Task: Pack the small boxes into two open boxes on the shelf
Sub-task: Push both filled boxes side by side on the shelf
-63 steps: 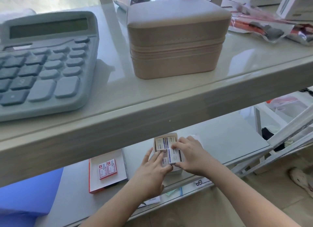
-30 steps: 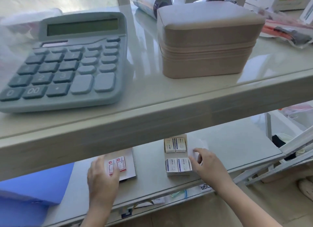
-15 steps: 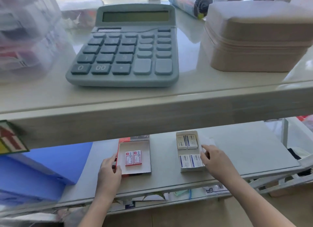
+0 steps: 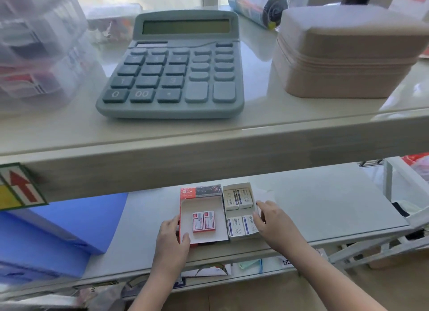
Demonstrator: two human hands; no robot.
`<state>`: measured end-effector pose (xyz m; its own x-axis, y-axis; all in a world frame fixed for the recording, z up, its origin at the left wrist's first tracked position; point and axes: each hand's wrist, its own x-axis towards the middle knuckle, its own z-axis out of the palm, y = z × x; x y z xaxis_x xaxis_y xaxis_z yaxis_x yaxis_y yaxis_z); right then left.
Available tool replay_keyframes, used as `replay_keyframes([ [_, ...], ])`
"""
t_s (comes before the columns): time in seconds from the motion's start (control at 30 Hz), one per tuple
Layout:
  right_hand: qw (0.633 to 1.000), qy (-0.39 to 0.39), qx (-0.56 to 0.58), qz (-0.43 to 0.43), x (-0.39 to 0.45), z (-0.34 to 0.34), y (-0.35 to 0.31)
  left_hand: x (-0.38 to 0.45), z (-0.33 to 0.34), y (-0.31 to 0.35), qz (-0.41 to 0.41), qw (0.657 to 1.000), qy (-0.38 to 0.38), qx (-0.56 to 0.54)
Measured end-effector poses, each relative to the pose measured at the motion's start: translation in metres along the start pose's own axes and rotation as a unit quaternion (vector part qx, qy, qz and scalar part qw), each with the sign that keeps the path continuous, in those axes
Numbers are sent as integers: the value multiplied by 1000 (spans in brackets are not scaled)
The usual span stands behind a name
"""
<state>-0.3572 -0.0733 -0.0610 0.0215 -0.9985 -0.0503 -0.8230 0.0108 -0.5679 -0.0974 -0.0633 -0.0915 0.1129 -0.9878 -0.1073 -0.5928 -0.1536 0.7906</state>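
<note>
Two open boxes stand side by side on the lower shelf. The red-edged open box holds two small red boxes. Touching it on the right, the white open box holds several small white-and-blue boxes. My left hand grips the red box's left front corner. My right hand presses against the white box's right side, fingers on its wall.
A blue folder lies at the left of the lower shelf. On the upper shelf sit a grey calculator, a beige case and clear plastic bins. A white rack stands at right.
Both hands left the white box's contents; the left hand went to the red-edged box and slid it right until it touches the white box. The right hand stays at the white box's side.
</note>
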Motion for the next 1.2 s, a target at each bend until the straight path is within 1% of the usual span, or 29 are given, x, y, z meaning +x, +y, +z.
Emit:
replay_keyframes([
  [0.13,999,-36,-9,2,-8,-11,13,-2,-9,-9,1,999,-42,-14],
  [0.23,998,-45,-39,-28,-17,-18,23,-5,-13,-17,31,998,-53,3],
  [0.33,997,-28,-43,-59,-19,-16,23,-9,-10,-14,67,997,-26,27],
  [0.5,997,-8,-37,-71,-20,-14,18,-8,-10,-7,83,996,2,43],
  [0.87,995,-18,-68,-76,3,-12,17,11,-7,1,64,996,17,53],
  [1.1,989,-27,-115,-85,27,-14,12,30,-12,11,63,994,-4,90],
  [1.2,985,-31,-144,-86,37,-14,9,38,-13,15,48,994,-11,100],
])
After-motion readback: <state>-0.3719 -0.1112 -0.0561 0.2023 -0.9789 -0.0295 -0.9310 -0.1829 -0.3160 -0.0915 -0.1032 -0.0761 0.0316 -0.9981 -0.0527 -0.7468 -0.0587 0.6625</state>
